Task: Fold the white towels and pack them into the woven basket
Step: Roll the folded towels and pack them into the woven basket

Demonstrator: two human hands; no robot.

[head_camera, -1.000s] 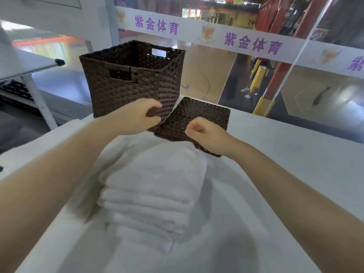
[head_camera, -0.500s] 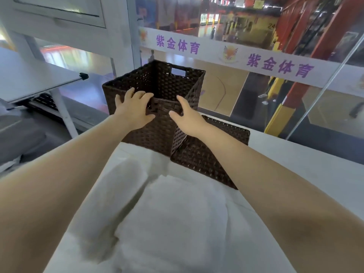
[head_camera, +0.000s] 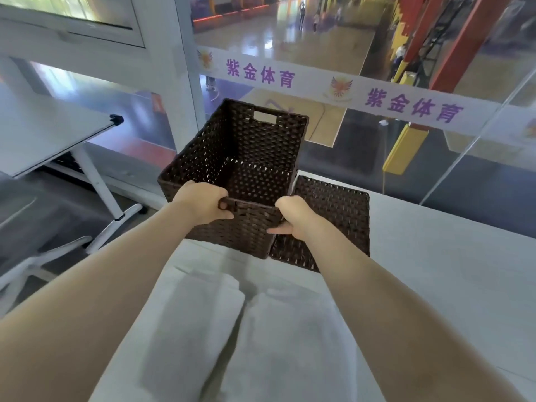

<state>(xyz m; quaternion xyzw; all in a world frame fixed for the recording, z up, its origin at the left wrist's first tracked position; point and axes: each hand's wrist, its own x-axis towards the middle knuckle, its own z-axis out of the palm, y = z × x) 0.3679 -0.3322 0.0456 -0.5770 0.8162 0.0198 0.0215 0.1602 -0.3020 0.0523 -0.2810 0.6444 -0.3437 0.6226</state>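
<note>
**Both hands on the woven basket**

At the far left of the frame we see a white folding table (head_camera: 49, 134) on a wheeled leg, standing well apart from the work surface.

In the lower centre lie the folded white towels (head_camera: 200, 323), two stacks side by side on the white tabletop (head_camera: 435, 271), between our two forearms. None is in the basket.

Our left hand (head_camera: 200, 203) grips the near rim of the dark brown woven basket (head_camera: 240, 158), fingers curled over the edge at the handle cut-out and reaching inside. The basket sits in the centre of the frame at the far edge of the tabletop, its open mouth tipped toward us so that we look straight into its bare interior.

Our right hand (head_camera: 293, 217) clasps the basket's near right corner, fingers wrapped over the rim and thumb pressed against the outer wall.

Just right of the basket, touching its side, a flat woven lid (head_camera: 333, 216) of the same brown weave lies on the tabletop.

Across the upper right runs a white banner (head_camera: 406, 103) with purple characters, on the glass wall.
</note>
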